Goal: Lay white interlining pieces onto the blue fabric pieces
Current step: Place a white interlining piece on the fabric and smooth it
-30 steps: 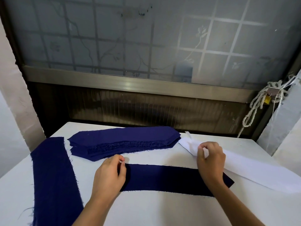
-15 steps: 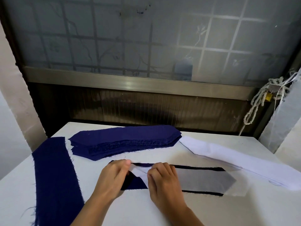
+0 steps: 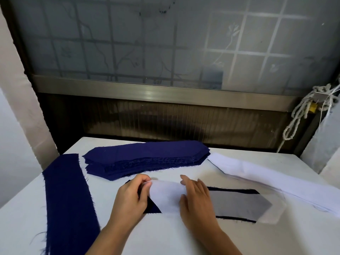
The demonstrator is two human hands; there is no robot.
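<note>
Two hands over the worktop (image 3: 165, 238): left hand (image 3: 130, 197) pinches the interlining (image 3: 165, 196) at its end; right hand (image 3: 196, 197), laid flat, presses it onto the blue strip (image 3: 152, 208).

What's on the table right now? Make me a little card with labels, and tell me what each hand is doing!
Left hand: pinches the left end of the white interlining piece
Right hand: fingers straight, pressing flat on the same piece
Underneath: one blue fabric piece, dark edges showing above and below
Behind the hands: stack of blue pieces
Far left: long blue strip
Right side: pile of white interlining
Surface: white table
</note>
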